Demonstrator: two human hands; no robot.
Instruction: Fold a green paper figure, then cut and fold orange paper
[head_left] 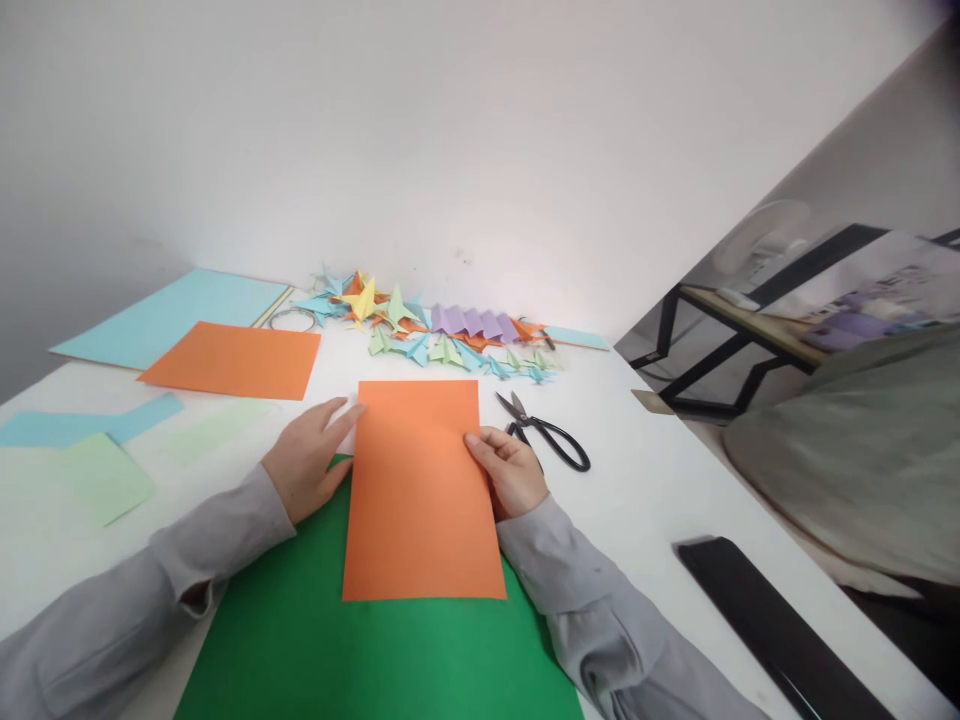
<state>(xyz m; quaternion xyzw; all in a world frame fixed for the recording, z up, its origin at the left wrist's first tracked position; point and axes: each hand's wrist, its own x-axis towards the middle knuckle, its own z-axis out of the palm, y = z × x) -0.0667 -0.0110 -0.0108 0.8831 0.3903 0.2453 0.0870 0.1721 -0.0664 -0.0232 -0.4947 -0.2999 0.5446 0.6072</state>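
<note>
An orange sheet of paper [424,490] stands lengthwise before me, over a large green sheet [375,660]. My right hand [514,470] pinches its right edge between thumb and fingers. At the upper left edge, my left hand [311,455] has its fingers apart, the fingertips touching or nearly touching the paper. Just beyond my right hand lies a pair of black-handled scissors [551,430], blades slightly parted and pointing away to the left; one handle loop is partly hidden by that hand.
Folded paper stars and planes [405,320] line the wall, beside a purple pleated strip [472,323]. Another orange sheet [236,360] overlaps a light blue sheet [172,310] at left. Green paper scraps [109,480] lie nearer. A long black object [772,620] rests at right, near a seated person [847,450].
</note>
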